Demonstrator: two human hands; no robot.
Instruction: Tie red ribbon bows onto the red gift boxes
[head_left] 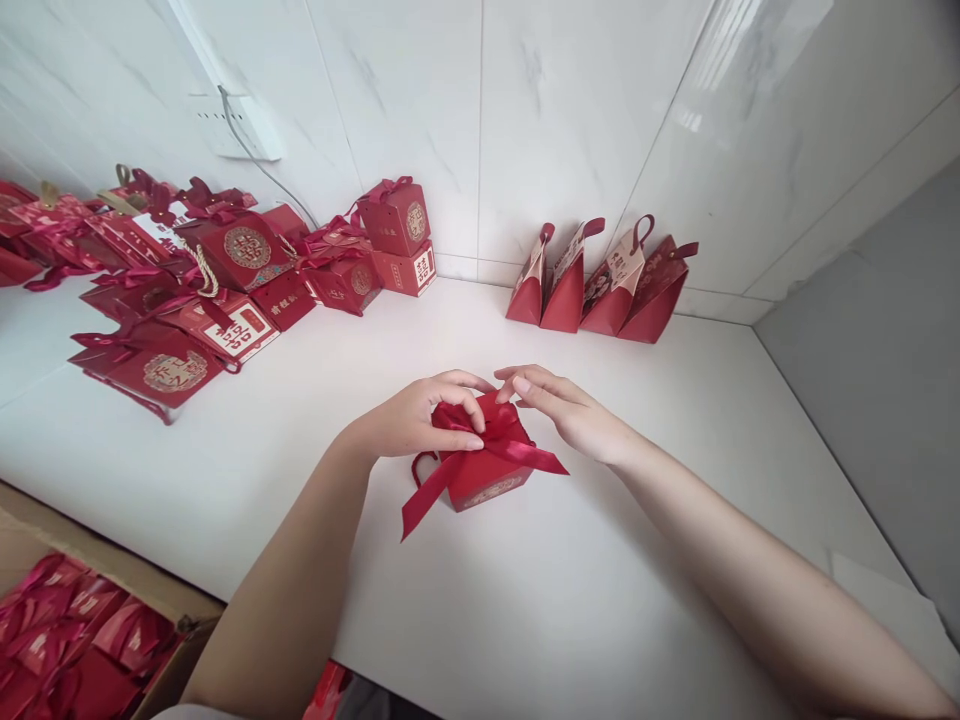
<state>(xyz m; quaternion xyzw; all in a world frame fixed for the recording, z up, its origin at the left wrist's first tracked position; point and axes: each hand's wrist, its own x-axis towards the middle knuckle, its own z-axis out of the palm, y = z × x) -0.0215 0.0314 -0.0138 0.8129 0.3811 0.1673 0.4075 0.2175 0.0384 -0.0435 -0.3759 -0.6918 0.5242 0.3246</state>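
A small red gift box [487, 485] with a red satin ribbon [504, 440] stands on the white counter [570, 590] in the middle of the view. My left hand [420, 415] is curled over the box's left top, its fingers pinching a ribbon loop. From the right, my right hand [562, 405] reaches in with its fingertips pinching the ribbon at the top of the box. One long ribbon tail hangs down to the lower left of the box, another points right.
A heap of red gift boxes [217, 280] lies at the back left against the tiled wall. Several red paper bags [600, 285] stand upright at the back. A cardboard carton [82, 640] holding more red boxes is at the lower left.
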